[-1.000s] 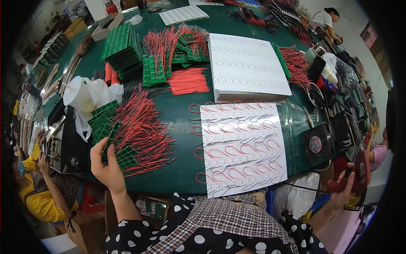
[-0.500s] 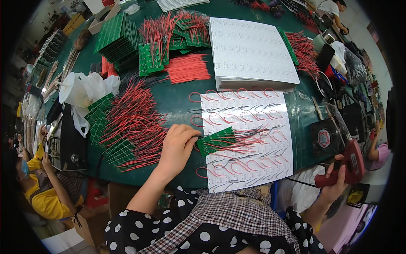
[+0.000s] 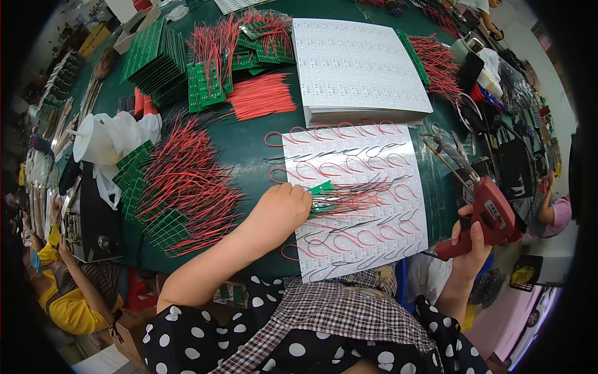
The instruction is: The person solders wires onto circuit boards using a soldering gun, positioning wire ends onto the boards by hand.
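Left hand closed on small green circuit board with red and black wires trailing right, pressing it onto white panel sheet on green tabletop. Board at fingertips, half hidden under fingers. Right hand wrapped round red soldering gun off sheet's right edge, tip well apart from board. Sheet already looped with rows of wires (looks largely wired); big heap of wired boards at left apparently still waiting.

Bright even overhead light, soft shadows, sharp centre, strong fisheye bending, black vignette at rim
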Motion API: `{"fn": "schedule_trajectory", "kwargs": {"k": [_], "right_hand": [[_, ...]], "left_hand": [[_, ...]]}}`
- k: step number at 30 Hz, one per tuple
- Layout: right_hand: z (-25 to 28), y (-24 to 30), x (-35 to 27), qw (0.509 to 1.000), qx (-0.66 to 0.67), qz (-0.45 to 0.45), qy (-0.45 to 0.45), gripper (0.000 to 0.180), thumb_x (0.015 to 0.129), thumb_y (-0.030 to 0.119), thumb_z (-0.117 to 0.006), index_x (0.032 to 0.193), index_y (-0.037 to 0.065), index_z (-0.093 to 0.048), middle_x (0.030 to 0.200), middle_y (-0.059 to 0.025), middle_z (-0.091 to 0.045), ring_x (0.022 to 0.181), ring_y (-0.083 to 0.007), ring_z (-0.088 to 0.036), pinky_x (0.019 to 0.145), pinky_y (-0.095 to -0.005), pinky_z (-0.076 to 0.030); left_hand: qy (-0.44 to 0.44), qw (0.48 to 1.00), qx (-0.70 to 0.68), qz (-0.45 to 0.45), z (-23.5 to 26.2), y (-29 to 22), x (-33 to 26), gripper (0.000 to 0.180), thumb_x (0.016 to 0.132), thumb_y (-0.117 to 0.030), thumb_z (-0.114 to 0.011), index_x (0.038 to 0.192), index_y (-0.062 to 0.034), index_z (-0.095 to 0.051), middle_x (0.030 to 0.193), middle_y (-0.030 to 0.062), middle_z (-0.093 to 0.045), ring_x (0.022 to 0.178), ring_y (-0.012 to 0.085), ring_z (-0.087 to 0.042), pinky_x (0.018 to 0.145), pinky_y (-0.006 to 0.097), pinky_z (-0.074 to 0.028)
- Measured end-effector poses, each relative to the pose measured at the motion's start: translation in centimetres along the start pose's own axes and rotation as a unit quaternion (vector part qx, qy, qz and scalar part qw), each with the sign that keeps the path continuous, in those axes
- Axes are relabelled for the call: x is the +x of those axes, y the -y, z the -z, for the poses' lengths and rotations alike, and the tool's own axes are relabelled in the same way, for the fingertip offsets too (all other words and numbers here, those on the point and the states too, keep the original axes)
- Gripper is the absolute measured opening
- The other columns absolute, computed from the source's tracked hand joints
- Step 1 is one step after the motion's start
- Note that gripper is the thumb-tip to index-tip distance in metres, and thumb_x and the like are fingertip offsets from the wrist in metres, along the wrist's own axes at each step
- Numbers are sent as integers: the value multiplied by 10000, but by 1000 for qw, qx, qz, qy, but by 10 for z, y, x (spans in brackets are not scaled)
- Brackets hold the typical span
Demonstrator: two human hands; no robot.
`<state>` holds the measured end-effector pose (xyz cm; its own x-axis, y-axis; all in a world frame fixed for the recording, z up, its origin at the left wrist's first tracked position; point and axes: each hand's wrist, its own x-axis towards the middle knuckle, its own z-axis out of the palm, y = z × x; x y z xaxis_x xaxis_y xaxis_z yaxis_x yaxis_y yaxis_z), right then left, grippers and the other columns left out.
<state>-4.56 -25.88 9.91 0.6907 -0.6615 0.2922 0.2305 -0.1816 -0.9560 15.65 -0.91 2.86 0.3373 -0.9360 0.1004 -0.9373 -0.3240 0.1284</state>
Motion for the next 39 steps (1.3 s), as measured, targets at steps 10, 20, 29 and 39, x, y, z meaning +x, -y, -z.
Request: {"fn": "schedule_trajectory", "kwargs": {"k": [10,20,29,39], "right_hand": [[-3,0,4,999,-1,-12,-31,488,807,171,-575,1208,-5,-359,904,-185,-555,492,-133,-485,412,-213,-403],[6,1,3,1000,15,-9,1,456,844,130,-511,1236,-9,-326,964,-176,-532,538,-109,-465,425,-195,-383],[-18,13,23,989,129,-78,-2,414,865,195,-498,1199,3,-345,937,-159,-543,512,-109,-468,415,-200,-391],[-122,-40,41,790,482,-377,34,327,862,304,-546,1111,112,-456,970,-39,-550,644,-105,-491,551,-231,-430]], "left_hand": [[-51,950,-295,91,0,11,-7,88,724,-13,-562,795,-15,-510,803,122,-493,762,303,-532,667,385,-436],[-2,918,-380,115,-13,24,-5,130,798,-48,-550,907,-1,-498,849,97,-549,775,240,-559,644,318,-445],[-153,894,-403,119,6,43,9,108,795,-21,-558,892,20,-584,819,91,-590,761,190,-559,684,275,-433],[-246,635,-690,245,13,56,22,144,851,-114,-556,901,18,-586,763,60,-606,707,117,-577,718,232,-459]]}}
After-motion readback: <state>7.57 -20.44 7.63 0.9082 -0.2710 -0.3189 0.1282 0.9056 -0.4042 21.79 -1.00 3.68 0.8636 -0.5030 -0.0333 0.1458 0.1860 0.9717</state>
